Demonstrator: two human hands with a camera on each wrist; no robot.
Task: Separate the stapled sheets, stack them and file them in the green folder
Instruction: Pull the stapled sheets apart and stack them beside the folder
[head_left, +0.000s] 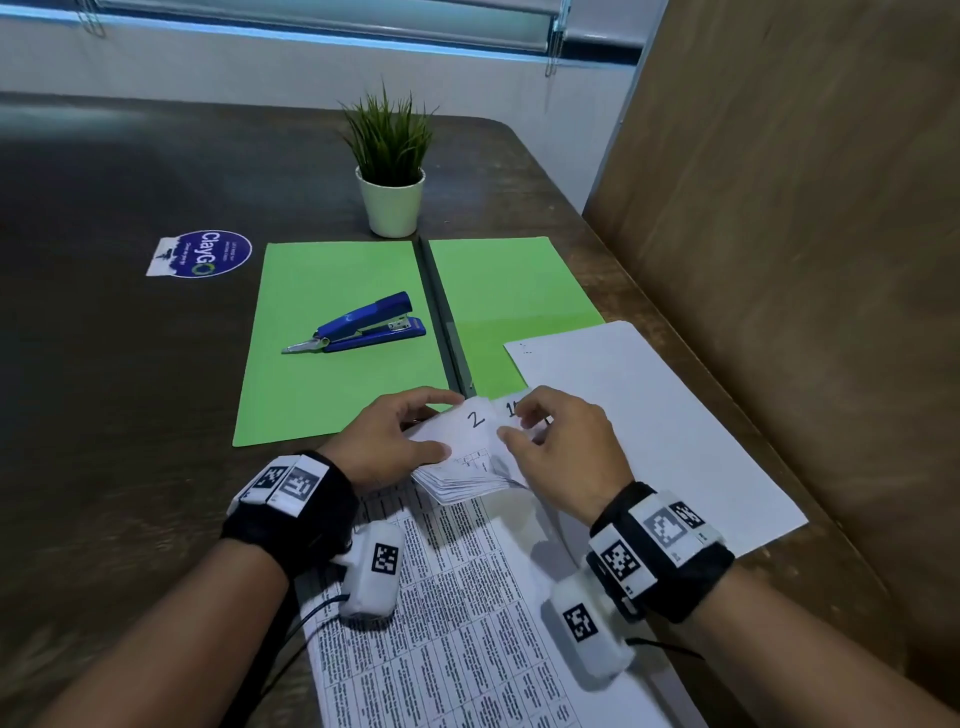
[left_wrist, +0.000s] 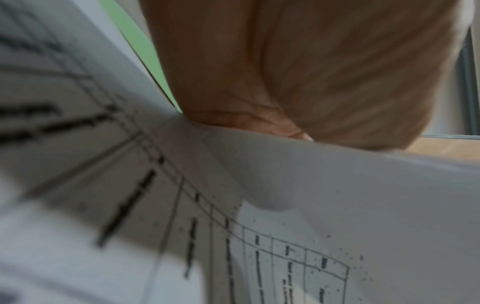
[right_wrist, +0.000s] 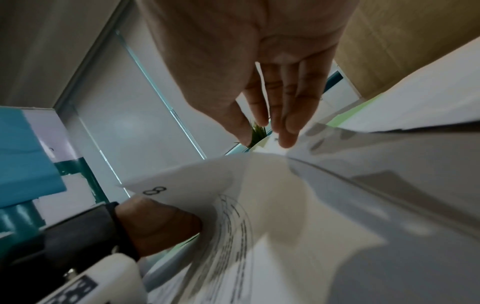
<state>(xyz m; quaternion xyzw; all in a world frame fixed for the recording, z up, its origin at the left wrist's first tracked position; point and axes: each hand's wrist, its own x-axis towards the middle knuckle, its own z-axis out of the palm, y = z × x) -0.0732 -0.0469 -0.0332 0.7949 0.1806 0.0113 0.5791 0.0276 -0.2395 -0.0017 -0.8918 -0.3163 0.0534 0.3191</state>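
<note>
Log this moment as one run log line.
left hand: holds stapled white sheets | right hand: pinches top sheet corner | blue stapler: on open green folder

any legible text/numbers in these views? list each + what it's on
"ClayGO": round blue sticker on the table; its smaller print is too small to read.
"2": handwritten on the folded-up corner of the stapled sheets that both hands hold.
"8": handwritten on a sheet corner, right wrist view.
Table print on the sheets: too small or blurred.
Wrist marker tags: patterns, no words.
</note>
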